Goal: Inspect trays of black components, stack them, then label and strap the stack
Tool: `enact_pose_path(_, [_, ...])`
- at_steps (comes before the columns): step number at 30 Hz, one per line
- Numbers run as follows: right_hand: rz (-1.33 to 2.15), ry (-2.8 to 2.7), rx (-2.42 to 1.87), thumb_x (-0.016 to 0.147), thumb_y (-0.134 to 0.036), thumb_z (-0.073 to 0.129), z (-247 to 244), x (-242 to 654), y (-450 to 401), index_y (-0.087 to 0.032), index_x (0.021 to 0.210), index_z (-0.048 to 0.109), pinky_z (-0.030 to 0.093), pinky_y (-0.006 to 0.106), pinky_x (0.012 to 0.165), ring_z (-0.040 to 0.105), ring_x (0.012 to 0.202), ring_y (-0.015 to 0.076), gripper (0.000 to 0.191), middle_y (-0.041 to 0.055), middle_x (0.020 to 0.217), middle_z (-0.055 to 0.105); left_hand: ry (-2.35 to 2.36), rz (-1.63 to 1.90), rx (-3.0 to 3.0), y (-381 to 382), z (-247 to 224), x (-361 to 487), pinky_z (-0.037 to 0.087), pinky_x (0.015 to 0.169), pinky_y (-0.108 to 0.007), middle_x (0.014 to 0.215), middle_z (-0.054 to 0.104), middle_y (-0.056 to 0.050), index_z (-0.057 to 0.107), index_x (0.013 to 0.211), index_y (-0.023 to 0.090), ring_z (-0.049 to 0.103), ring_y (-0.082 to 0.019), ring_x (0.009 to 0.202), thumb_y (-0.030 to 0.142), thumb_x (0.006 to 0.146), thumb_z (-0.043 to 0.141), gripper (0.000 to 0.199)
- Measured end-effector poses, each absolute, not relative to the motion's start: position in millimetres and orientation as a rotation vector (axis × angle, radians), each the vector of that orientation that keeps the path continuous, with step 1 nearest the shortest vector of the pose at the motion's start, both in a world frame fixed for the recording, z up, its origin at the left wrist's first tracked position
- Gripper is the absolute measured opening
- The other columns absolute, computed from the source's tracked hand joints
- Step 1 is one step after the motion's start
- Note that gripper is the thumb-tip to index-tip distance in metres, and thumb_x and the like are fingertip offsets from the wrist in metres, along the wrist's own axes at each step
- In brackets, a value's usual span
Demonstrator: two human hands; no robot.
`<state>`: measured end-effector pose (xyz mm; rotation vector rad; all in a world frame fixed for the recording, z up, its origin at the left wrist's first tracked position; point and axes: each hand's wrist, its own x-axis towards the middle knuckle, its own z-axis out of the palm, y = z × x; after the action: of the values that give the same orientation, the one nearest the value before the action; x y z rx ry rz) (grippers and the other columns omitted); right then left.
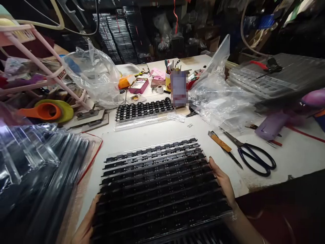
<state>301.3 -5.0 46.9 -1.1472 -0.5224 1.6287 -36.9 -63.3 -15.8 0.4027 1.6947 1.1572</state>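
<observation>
A clear plastic tray [162,189] filled with rows of black parts lies across the lower middle, its near edge closest to me. My left hand [87,220] grips its left side, with the fingertips hidden by the tray. Along the right side, my right hand [223,183] holds the edge, thumb and fingers against it. Beyond the tray, a smaller group of black parts [144,109] sits in clear plastic on the white table [193,130].
Stacked dark trays [30,189] rise at the left. To the right lie scissors [250,154], an orange-handled cutter [220,142] and a purple hot-air tool or dryer [274,125]. Clear bags [220,98], a pink rack [50,76] and a yellow cup [168,81] stand behind.
</observation>
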Motion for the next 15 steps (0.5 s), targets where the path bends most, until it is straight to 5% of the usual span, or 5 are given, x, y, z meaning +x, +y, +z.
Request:
enact_pose_path(7, [1.491,-0.532,-1.361,0.086,-0.048,0.047,24.3,312.0,-12.3,-0.025,0.107,0.068,0.054,0.042,0.081,0.068,0.090,0.0252,0.038,0.0038,0.088,0.074,1.475,1.193,0.406,-56.5,-5.4,-18.1,0.041,0.104,-0.042,0.127,0.057,0.002,0.053,0.127,0.033,0.038,-0.024,0.130,0.045,0.080,0.054,0.049])
enact_pose_path(15, [1.530,-0.752,-1.500,0.074,-0.061,0.055,27.6,331.4,-6.2,-0.037,0.121,0.059,0.051,0.047,0.087,0.062,0.104,0.0314,0.053,0.0049,0.112,0.068,1.187,1.267,0.250,-45.1,13.4,-4.3,0.043,0.100,-0.039,0.117,0.065,-0.004,0.052,0.128,0.027,0.053,-0.023,0.118,0.042,0.087,0.048,0.044])
